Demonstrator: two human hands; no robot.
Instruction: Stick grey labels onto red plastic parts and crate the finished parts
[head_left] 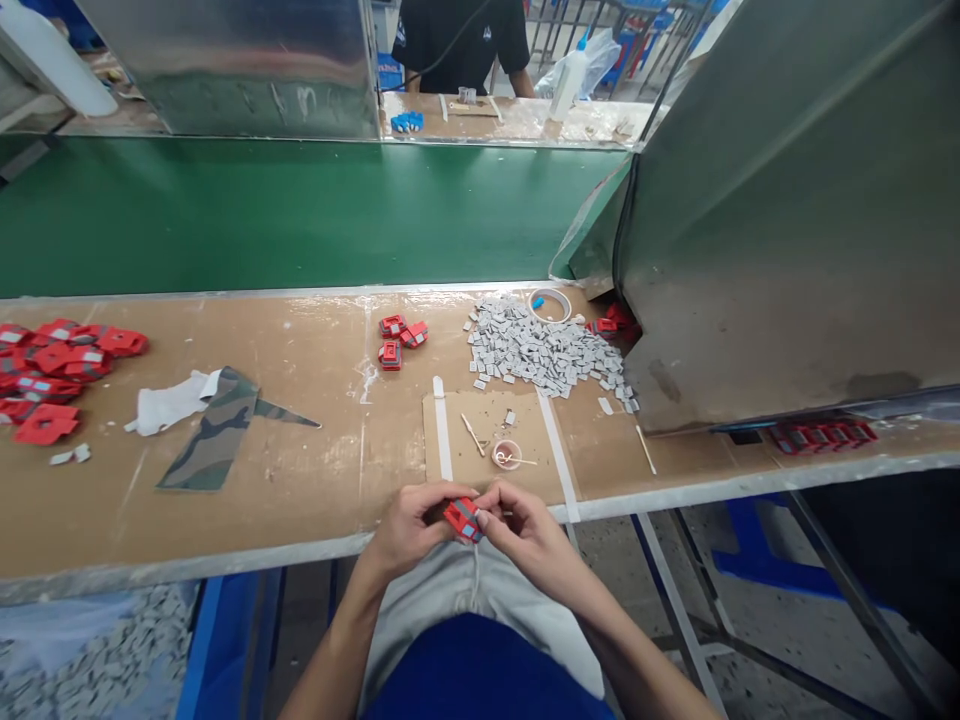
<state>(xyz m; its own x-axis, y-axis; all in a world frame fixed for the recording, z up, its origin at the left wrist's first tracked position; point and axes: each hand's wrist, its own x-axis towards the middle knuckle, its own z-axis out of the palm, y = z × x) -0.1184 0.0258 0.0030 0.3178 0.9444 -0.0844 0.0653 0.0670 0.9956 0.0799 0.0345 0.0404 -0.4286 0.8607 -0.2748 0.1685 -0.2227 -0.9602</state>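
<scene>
A small red and grey plastic toy vehicle part [463,519] with a pale square on it is held just beyond the table's front edge, above my lap. My left hand [414,528] is closed on its left side. The thumb and fingers of my right hand [525,530] pinch at its right edge; whether a tiny piece is also between them I cannot tell. Just past my hands lies a cardboard sheet [491,488], bearing a small clear cup [507,455] with a swab stick in it, another swab [472,435] and one grey tile [510,417].
Grey tiles [540,345] are heaped beyond the cardboard, with a tape roll [550,305]. Three red parts [391,354] stand left of them; more red parts [56,365] lie far left near camouflage cloth [214,430]. A metal panel [795,220] blocks the right. A person [463,45] sits across the green belt [300,215].
</scene>
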